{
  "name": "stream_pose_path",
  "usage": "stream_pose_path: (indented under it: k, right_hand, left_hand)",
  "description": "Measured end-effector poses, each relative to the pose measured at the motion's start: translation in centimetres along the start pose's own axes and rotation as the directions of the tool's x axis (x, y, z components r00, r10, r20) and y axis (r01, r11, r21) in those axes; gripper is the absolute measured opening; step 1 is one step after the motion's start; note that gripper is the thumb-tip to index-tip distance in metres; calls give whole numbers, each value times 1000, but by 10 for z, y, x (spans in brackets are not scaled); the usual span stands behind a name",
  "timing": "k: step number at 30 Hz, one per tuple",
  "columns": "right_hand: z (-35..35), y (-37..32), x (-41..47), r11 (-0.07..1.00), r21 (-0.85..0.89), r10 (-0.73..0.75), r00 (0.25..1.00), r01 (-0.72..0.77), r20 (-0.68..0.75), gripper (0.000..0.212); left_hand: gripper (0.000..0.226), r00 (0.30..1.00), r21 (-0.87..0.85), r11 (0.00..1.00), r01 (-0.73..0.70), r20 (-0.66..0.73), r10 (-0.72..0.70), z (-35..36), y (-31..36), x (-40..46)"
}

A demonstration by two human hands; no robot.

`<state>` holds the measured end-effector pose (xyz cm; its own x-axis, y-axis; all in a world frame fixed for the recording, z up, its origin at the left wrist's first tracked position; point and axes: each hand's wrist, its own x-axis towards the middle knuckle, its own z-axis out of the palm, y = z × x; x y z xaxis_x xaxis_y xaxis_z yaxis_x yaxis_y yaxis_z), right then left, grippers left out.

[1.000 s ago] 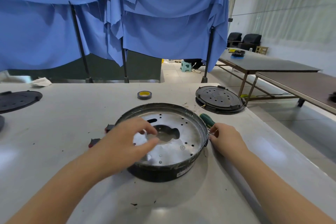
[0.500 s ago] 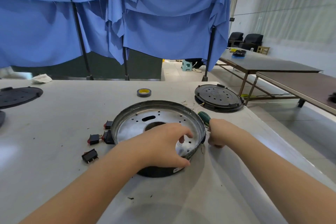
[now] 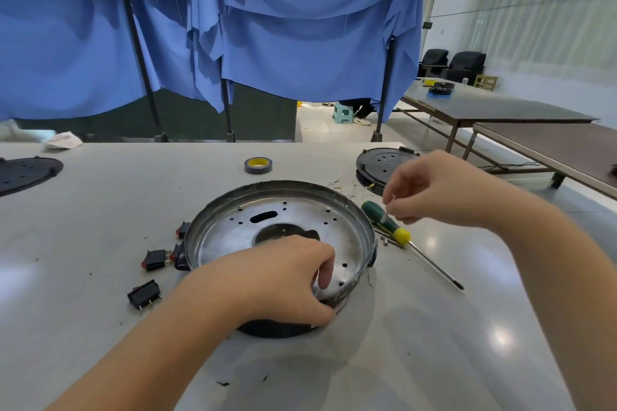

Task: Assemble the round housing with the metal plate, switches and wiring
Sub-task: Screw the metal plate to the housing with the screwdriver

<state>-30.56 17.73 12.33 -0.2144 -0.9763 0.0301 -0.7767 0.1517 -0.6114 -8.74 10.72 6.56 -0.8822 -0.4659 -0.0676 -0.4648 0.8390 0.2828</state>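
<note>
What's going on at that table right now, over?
Left hand grips round housing at near rim. Right hand raised, fingers pinching something small, too small to name. Screwdriver lying beside housing; switches loose on table.

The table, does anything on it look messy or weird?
A bit messy. Black switches lie loose left of the round housing, not fitted yet, and thin wires straggle behind the screwdriver. Nothing looks broken or spilled.

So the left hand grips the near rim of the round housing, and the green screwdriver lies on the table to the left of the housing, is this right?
Not quite. The left hand does grip the near rim of the round housing, but the green screwdriver lies on the table to the right of the housing, below the right hand. The head view shows it.
</note>
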Motion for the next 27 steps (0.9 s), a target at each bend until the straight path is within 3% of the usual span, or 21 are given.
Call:
stream_pose_path:
  k: [3, 6, 10, 18, 27]
  right_hand:
    - [11, -25, 4, 996, -6, -81, 975, 84, 209, 8]
    - [35, -33, 13, 985, -148, -27, 933, 85, 359, 8]
    - [51, -28, 19, 968, -236, -5, 942, 89, 336, 7]
    - [49, -28, 23, 969, -216, -20, 907, 122, 420, 6]
    - [42, -43, 34, 951, -281, 7, 901, 128, 434, 6]
  left_hand:
    - [28, 993, 47, 997, 55, 103, -60, -8, 1, -2]
    - [28, 972, 91, 993, 74, 215, -92, -18, 2, 3]
    - [21, 965, 90, 994, 59, 248, -80, -19, 3, 7]
    - [20, 964, 135, 990, 35, 257, -69, -13, 4, 10]
    - [18, 988, 102, 995, 13, 152, -29, -22, -11, 7]
